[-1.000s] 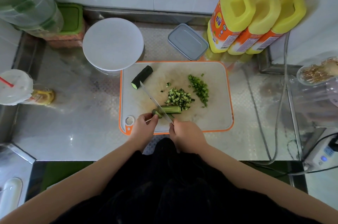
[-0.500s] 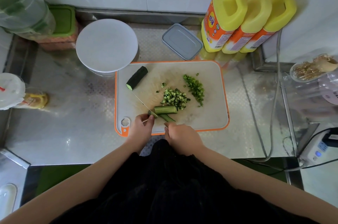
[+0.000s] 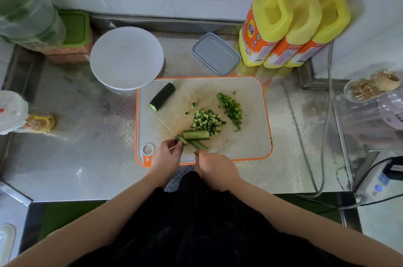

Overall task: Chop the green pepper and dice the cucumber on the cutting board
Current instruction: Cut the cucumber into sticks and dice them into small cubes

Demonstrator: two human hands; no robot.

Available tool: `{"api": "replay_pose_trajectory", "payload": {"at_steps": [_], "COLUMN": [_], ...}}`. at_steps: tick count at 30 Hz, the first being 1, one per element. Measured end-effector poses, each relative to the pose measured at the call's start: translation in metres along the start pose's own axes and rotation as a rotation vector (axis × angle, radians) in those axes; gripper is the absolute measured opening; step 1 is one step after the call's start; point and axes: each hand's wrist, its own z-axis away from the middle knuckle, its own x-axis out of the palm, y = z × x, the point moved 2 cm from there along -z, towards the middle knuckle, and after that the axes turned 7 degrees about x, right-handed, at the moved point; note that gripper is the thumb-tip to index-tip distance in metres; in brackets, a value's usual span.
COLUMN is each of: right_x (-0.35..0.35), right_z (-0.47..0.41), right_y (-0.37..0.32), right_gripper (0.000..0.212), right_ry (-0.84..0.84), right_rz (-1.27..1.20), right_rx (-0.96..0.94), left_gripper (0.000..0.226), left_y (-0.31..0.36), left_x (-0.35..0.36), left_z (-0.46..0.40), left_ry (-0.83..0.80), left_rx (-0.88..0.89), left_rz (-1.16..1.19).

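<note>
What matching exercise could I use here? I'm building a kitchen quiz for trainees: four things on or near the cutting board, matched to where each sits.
Things:
1. uncut cucumber piece
2. chopped green pepper
3. diced cucumber
4. grey lidded container

Places:
A. pile at the middle of the cutting board
B. on the steel counter behind the board
C. board's far left corner
D. pile right of the board's middle

Pairs: 1-C, 2-D, 3-A, 4-B
</note>
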Motion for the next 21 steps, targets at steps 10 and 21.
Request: {"api": "replay_pose_trajectory", "payload": {"at_steps": [10, 21], "right_x": [0.008, 0.020], "right_z": [-0.009, -0.021], "right_y": [-0.002, -0.003], "right_gripper": [0.031, 0.027], "right_ry": [-0.028, 0.012], "right_rz": [-0.070, -0.119], "right_rx": [0.036, 0.044], "left_gripper": [0.042, 0.039], "left_y": [-0.002, -0.003], "left_x": [0.000, -0.001], "left_z": [0.000, -0.002], "left_ry": [-0.001, -0.028], "left_rx": [-0.003, -0.043], "left_rz": [-0.012, 0.033]}}
